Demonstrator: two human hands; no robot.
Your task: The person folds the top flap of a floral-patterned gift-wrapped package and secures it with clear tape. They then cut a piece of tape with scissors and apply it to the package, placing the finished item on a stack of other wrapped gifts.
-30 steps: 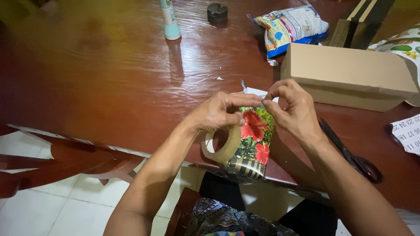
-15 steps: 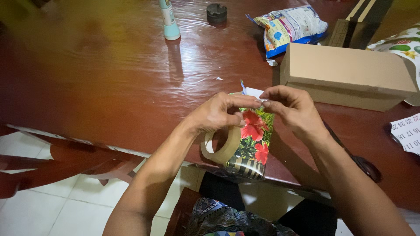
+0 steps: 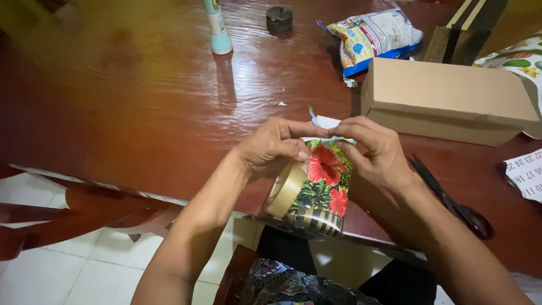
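Over the near edge of a glossy dark red table, two bare hands meet on a flowered parcel printed with red blooms, green leaves and a striped lower band. The left hand pinches the top of the parcel with thumb and forefinger closed, and a roll of tan tape hangs just below it against the parcel's side. The right hand grips the opposite top edge, fingertips nearly touching those of the left. Black scissors lie just beside the right wrist. Further back sit a plain cardboard box, a crumpled snack bag and a pale blue tube.
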